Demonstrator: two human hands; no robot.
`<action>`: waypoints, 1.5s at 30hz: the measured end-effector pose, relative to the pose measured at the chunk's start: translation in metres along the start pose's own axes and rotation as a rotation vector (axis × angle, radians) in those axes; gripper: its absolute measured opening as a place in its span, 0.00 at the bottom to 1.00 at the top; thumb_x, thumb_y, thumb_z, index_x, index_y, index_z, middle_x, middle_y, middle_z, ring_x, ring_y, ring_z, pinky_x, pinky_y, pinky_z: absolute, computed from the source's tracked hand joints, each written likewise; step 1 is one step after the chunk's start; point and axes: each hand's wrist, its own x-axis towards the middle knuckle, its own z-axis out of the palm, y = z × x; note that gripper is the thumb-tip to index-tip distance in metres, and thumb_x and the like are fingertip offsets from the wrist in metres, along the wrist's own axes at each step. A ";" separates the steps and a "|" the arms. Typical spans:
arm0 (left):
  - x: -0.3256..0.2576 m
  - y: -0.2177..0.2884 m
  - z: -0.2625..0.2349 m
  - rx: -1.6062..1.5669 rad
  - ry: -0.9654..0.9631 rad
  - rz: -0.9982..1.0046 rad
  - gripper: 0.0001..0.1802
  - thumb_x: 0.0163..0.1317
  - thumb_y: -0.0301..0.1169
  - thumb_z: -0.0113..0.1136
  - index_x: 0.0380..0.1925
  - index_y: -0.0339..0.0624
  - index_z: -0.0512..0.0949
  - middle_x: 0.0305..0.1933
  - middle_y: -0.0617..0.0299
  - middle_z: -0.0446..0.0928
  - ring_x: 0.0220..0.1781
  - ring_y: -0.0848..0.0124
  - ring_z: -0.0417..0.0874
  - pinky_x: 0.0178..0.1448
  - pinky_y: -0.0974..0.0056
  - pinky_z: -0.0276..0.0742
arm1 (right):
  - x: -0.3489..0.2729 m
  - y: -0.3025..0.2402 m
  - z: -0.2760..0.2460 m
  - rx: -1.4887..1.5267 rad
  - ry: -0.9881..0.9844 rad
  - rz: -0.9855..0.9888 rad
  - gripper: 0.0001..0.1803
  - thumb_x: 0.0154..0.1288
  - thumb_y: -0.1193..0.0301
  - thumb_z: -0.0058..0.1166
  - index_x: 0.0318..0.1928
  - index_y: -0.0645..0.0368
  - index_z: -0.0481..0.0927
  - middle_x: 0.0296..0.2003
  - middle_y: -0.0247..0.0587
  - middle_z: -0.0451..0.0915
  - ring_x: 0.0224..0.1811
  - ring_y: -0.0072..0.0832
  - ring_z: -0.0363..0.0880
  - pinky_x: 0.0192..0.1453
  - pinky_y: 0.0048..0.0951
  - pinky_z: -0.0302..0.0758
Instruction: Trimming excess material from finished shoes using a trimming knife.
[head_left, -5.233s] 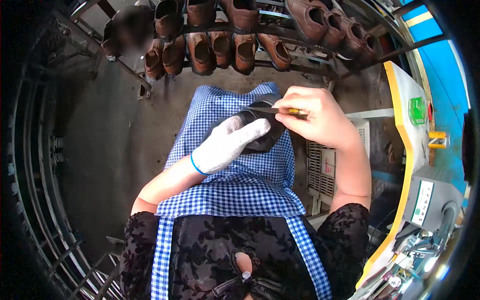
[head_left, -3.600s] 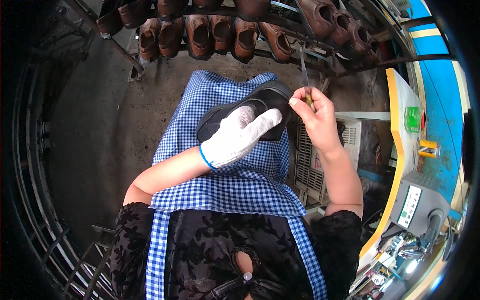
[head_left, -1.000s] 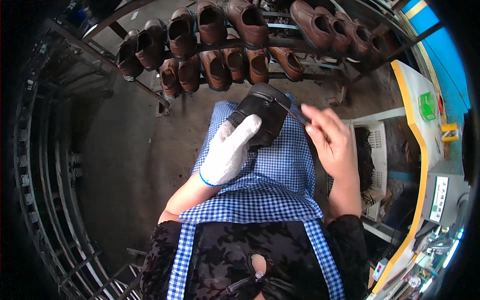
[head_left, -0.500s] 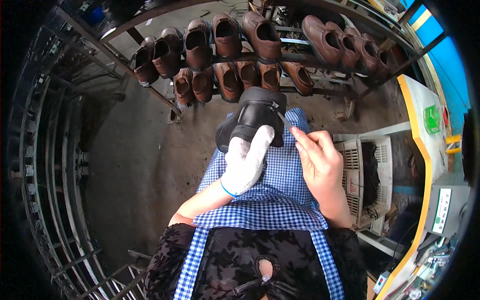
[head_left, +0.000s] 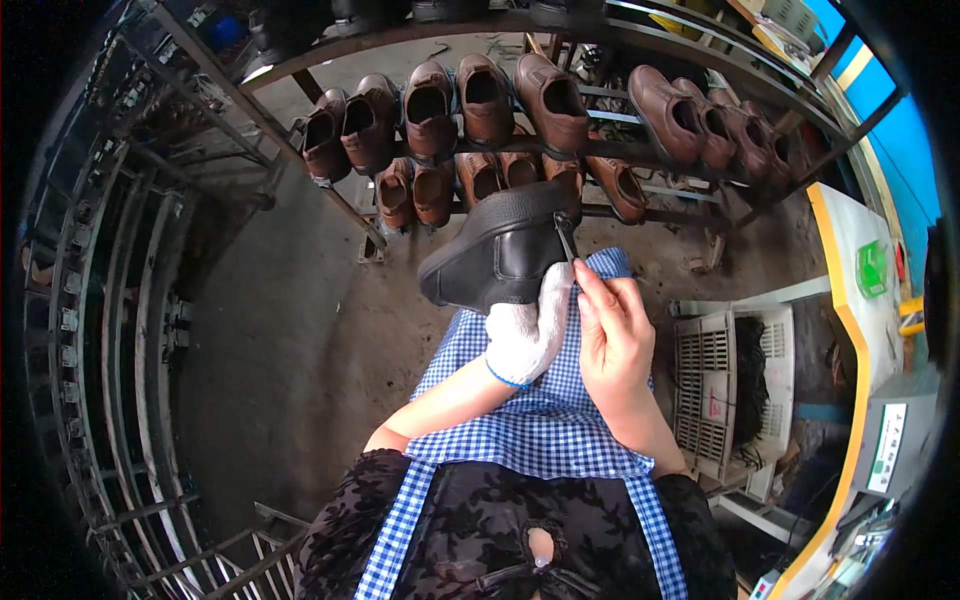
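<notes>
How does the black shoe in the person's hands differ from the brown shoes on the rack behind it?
The black shoe is dark and held up, lying sideways, by the gloved left hand; the brown shoes sit on the rack, openings up. The right hand puts a thin tool to the black shoe; nothing touches the brown ones. All look like leather slip-ons.

Shoe factory floor. Tiered metal racks carry rows of brown leather shoes; an empty wire rack stands at left on the bare concrete floor. A yellow-edged machine and a white plastic crate stand at right.
</notes>
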 end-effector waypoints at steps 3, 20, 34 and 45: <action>0.002 -0.003 0.003 -0.051 0.036 0.017 0.12 0.67 0.21 0.54 0.50 0.34 0.75 0.42 0.55 0.80 0.41 0.66 0.82 0.44 0.65 0.78 | 0.005 -0.001 0.000 0.006 -0.013 0.010 0.20 0.66 0.77 0.56 0.58 0.52 0.80 0.32 0.41 0.73 0.28 0.32 0.78 0.30 0.30 0.75; 0.005 0.022 -0.021 -0.692 -0.289 -0.569 0.19 0.70 0.28 0.54 0.58 0.32 0.72 0.53 0.59 0.78 0.54 0.72 0.77 0.57 0.67 0.74 | 0.029 0.039 -0.036 0.309 -0.044 0.134 0.15 0.64 0.75 0.62 0.50 0.68 0.81 0.27 0.34 0.75 0.25 0.14 0.71 0.29 0.19 0.70; 0.012 0.026 -0.031 -0.623 -0.486 -0.536 0.23 0.69 0.34 0.57 0.60 0.32 0.71 0.54 0.57 0.77 0.55 0.71 0.77 0.59 0.66 0.73 | 0.053 0.061 -0.057 0.369 -0.398 0.074 0.25 0.53 0.81 0.68 0.54 0.64 0.79 0.43 0.36 0.77 0.45 0.21 0.77 0.46 0.21 0.74; 0.025 0.013 -0.039 -1.009 -0.334 -0.888 0.27 0.65 0.40 0.58 0.57 0.31 0.73 0.53 0.53 0.79 0.52 0.66 0.82 0.58 0.62 0.77 | 0.040 0.066 -0.030 0.619 -0.578 0.226 0.64 0.34 0.71 0.81 0.72 0.62 0.54 0.68 0.43 0.65 0.70 0.32 0.64 0.73 0.34 0.60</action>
